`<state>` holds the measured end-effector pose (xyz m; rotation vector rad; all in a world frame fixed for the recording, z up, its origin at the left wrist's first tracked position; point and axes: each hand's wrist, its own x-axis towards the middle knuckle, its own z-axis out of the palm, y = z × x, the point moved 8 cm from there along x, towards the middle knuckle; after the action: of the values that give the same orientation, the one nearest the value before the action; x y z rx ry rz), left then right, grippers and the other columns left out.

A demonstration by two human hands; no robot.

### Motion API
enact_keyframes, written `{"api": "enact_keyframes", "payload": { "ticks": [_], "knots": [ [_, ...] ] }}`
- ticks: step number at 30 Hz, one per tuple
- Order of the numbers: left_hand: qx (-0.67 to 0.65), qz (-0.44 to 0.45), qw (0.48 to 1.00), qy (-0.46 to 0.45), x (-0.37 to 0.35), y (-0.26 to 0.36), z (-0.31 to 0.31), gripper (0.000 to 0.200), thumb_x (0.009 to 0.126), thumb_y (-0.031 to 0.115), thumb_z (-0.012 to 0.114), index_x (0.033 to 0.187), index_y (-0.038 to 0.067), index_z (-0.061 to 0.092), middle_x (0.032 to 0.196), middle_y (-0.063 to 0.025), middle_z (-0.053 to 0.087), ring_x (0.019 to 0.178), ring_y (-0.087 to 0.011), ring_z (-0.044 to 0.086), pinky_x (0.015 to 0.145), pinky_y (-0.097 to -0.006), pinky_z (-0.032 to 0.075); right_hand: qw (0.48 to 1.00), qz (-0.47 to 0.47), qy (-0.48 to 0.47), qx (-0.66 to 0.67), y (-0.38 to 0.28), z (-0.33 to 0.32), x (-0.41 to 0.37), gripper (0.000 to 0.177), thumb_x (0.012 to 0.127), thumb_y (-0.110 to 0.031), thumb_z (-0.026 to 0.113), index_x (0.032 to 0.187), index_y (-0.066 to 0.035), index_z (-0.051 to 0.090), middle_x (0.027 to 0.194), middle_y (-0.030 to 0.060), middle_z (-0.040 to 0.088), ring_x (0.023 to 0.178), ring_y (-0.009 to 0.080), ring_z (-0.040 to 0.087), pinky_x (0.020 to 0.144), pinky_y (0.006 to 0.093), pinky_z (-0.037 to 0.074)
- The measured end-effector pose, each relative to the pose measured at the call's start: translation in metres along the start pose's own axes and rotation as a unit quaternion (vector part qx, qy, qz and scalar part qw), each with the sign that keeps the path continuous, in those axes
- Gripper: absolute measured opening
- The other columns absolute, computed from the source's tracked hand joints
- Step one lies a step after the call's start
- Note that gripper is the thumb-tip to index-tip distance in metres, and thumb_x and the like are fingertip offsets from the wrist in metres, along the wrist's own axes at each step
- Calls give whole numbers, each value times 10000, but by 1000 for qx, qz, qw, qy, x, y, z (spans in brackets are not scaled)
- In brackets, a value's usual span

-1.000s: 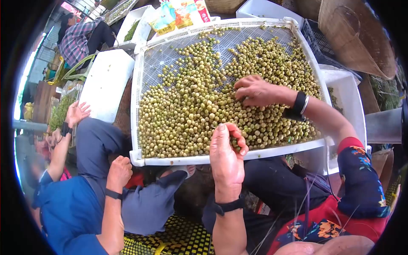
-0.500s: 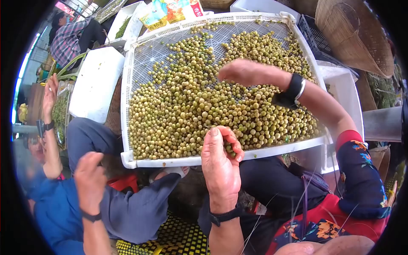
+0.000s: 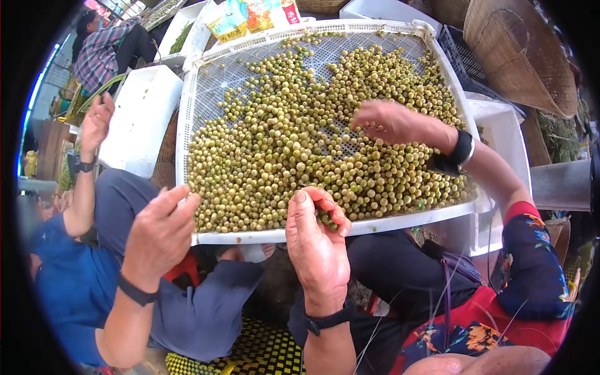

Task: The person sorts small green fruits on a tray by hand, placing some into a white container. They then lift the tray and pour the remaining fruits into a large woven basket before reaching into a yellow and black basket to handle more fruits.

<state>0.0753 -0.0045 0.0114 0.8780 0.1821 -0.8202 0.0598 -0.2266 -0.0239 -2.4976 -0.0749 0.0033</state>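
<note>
Small round yellow-green fruits (image 3: 262, 156) fill much of a white mesh tray (image 3: 281, 238). My left hand (image 3: 319, 247), palm up at the tray's near edge, has its fingers curled round a few of the green fruits. Over the right half of the tray is my right hand (image 3: 394, 122), slightly blurred, its fingers bent downward and a little apart above the fruits. A floral sleeve and a dark wristband are on that arm; another dark band circles my left wrist.
A person in a blue shirt (image 3: 62, 281) sits at my left, one hand (image 3: 162, 225) near the tray corner and the other raised. White boxes (image 3: 140, 122) and a printed bag (image 3: 250, 19) lie beyond. Large baskets (image 3: 519, 56) stand at the far right.
My right hand has moved right and slightly down over the fruits. My left hand has shifted slightly left. The blue-shirted person's near hand has come up to the tray corner.
</note>
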Motion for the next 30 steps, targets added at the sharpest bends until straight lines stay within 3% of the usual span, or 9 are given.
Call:
{"api": "enact_keyframes", "payload": {
  "ticks": [2,6,13,16,20,23,26,29,30],
  "knots": [
    [3,-6,1000,-7,-1,-2,1,238,1010,314,497,955,87,546,823,-4,496,683,-119,478,550,-261,392,991,-22,-118,-65,0,35,-33,133,890,-200,618,988,-116,649,1038,105,605,1092,266,536,908,449,446],
    [1,-13,1000,-12,-2,-5,2,238,1009,315,499,955,88,547,821,-4,495,686,-119,475,554,-262,391,978,37,-106,-175,25,18,-63,142,867,-169,624,1005,-176,656,1269,102,494,1234,278,404,1017,456,357],
    [26,-21,999,1,0,-9,7,256,1027,287,458,930,71,555,778,-11,516,632,-99,483,527,-243,400,922,172,-139,-317,73,-15,-11,131,917,-176,542,950,-86,631,1045,112,526,1026,229,488,844,395,450],
    [20,-31,999,3,2,-13,9,254,1027,280,458,924,70,558,776,-8,516,633,-97,484,525,-240,400,969,127,79,-198,55,-13,31,227,925,-273,580,912,-48,607,928,89,542,853,232,541,747,390,477],
    [20,-41,999,-5,2,-18,9,242,1022,280,476,940,72,568,788,-9,526,641,-91,487,530,-233,401,967,157,88,-179,89,12,48,177,898,-222,605,902,-46,594,945,127,547,914,286,567,771,418,477],
    [23,-35,999,-15,1,-13,9,229,1018,288,484,956,80,557,809,-8,511,673,-105,481,550,-246,398,967,85,173,-167,88,-3,36,124,912,-172,576,899,-49,568,879,95,566,827,264,579,750,410,481],
    [28,-30,999,-34,0,-11,9,216,1016,290,486,964,89,544,829,-8,492,705,-119,471,569,-260,393,984,107,144,6,68,-17,11,97,923,-105,564,852,-41,552,803,56,564,736,193,562,670,352,482],
    [21,-25,999,-32,1,-7,4,212,1015,284,488,961,87,544,828,-9,492,702,-120,470,568,-260,391,977,-24,81,196,-33,-9,-23,52,877,-13,625,902,-40,587,814,40,587,738,167,584,646,301,487],
    [20,-26,999,-27,1,-7,3,212,1014,283,489,959,86,544,826,-10,492,698,-121,470,568,-260,390,972,-3,5,235,-61,14,-40,95,857,-49,654,923,-44,585,814,67,607,773,171,613,679,321,506]
  ]
}}
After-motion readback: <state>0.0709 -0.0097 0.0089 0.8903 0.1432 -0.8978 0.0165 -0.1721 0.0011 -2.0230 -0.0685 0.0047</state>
